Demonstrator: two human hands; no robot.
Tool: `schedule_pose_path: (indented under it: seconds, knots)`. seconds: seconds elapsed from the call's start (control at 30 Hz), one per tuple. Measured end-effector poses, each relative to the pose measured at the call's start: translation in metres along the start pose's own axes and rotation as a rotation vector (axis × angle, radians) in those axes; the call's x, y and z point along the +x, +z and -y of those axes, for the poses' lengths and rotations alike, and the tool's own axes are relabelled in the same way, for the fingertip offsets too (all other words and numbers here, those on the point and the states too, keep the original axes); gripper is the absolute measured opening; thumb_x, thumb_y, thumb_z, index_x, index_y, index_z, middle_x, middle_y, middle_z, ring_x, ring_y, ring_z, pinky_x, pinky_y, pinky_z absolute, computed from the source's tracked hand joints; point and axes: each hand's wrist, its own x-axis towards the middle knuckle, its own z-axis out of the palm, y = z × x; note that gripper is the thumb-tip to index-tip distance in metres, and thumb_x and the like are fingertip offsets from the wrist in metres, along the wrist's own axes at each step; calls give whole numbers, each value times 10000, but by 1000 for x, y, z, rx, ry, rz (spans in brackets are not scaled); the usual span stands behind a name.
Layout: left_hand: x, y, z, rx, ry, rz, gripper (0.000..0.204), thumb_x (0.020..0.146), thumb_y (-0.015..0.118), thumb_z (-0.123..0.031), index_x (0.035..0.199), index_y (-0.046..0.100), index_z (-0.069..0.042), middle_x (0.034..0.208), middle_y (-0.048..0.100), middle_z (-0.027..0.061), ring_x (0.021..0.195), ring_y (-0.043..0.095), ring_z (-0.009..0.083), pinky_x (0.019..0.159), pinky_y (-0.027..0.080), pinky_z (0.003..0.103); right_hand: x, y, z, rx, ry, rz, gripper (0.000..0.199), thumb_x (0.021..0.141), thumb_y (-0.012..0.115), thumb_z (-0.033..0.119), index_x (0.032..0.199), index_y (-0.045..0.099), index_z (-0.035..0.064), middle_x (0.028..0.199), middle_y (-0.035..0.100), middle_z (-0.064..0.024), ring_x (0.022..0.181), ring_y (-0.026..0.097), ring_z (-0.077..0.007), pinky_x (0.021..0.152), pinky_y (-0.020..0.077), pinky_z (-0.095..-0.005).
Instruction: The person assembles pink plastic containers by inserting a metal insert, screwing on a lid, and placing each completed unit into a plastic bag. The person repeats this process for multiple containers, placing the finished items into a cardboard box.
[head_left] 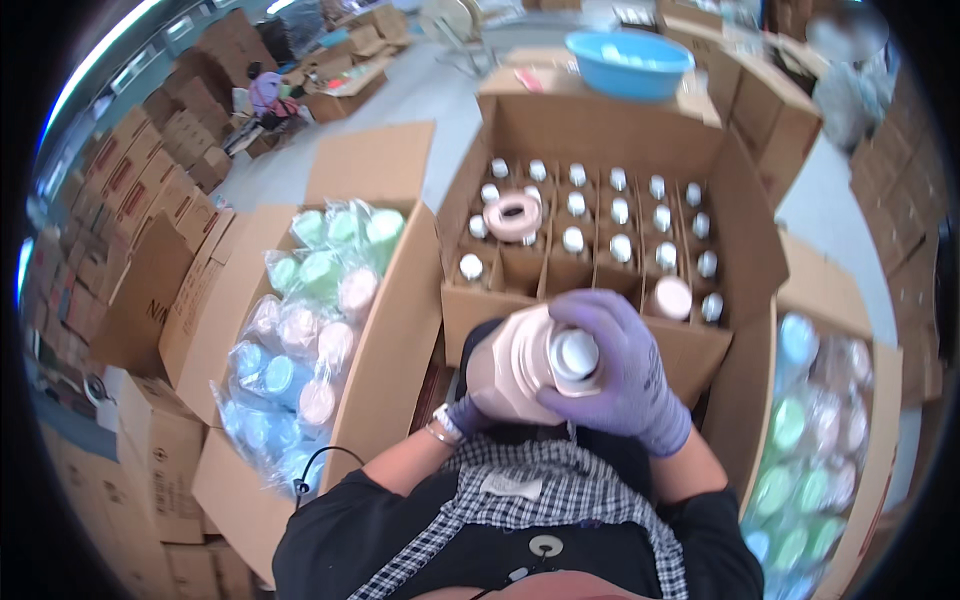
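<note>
A pale pink vacuum flask [508, 372] with a white stopper [575, 353] is held tilted in front of my chest, its top toward the right. My gloved right hand [632, 380] curls around its neck, fingers above and thumb below the stopper. Low on the flask's body my left hand [470, 415] grips it, mostly hidden behind it. Just beyond stands a cardboard box [600, 140] with dividers, holding several flasks with silvery-white tops [573, 239]. A pink ring-shaped piece [513, 214] rests on tops at its left. A pink lid [671, 298] shows in a front-right cell.
On my left, an open carton [385, 330] holds bagged green, pink and blue cups [283, 376]. Another carton [875, 440] with similar cups [790, 422] stands right. Behind the divided box sits a blue basin [630, 68]. A person [265, 92] sits far left among stacked boxes.
</note>
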Motion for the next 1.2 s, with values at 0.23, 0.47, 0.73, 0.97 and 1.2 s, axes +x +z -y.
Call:
schedule_pose_path:
  seconds: [0.23, 0.47, 0.73, 0.97, 1.2]
  knots:
    - [-11, 23, 41, -212, -24, -163, 993, 788, 938, -351, 1588, 425, -61, 1503, 585, 146, 1402, 588, 282, 1159, 488, 400, -1, 2, 9, -29, 3, 57, 739, 685, 938, 290, 1328, 642, 81, 1278, 661, -159, 1153, 668, -373, 1005, 546, -474]
    - [-27, 28, 60, -187, 22, -90, 1095, 837, 916, -386, 1678, 287, -73, 1656, 446, 134, 1529, 446, 270, 1265, 363, 396, -6, 4, 20, -38, 64, 21, 790, 652, 946, 284, 1351, 654, 63, 1284, 645, -157, 1140, 668, -352, 994, 558, -465]
    - [-12, 4, 15, 236, 111, -210, 1165, 652, 987, -409, 1604, 416, -56, 1563, 532, 144, 1466, 503, 292, 1235, 383, 392, 0, 16, 5, -109, 8, 5, 774, 700, 934, 289, 1378, 647, 49, 1258, 644, -173, 1137, 660, -371, 994, 550, -467]
    - [-30, 23, 69, -74, -18, -140, 1239, 653, 974, -477, 1633, 348, -51, 1599, 499, 174, 1488, 495, 326, 1263, 371, 463, -2, 20, -7, -124, 19, -16, 804, 677, 944, 327, 1385, 668, 64, 1214, 671, -154, 1092, 674, -346, 952, 566, -447]
    - [-43, 27, 97, -351, -130, 30, 1091, 887, 837, -465, 1710, 216, -109, 1739, 313, 149, 1598, 333, 313, 1306, 314, 468, 1, 21, -9, -121, -25, 52, 875, 610, 949, 322, 1396, 673, 54, 1259, 687, -140, 1127, 694, -308, 973, 568, -423]
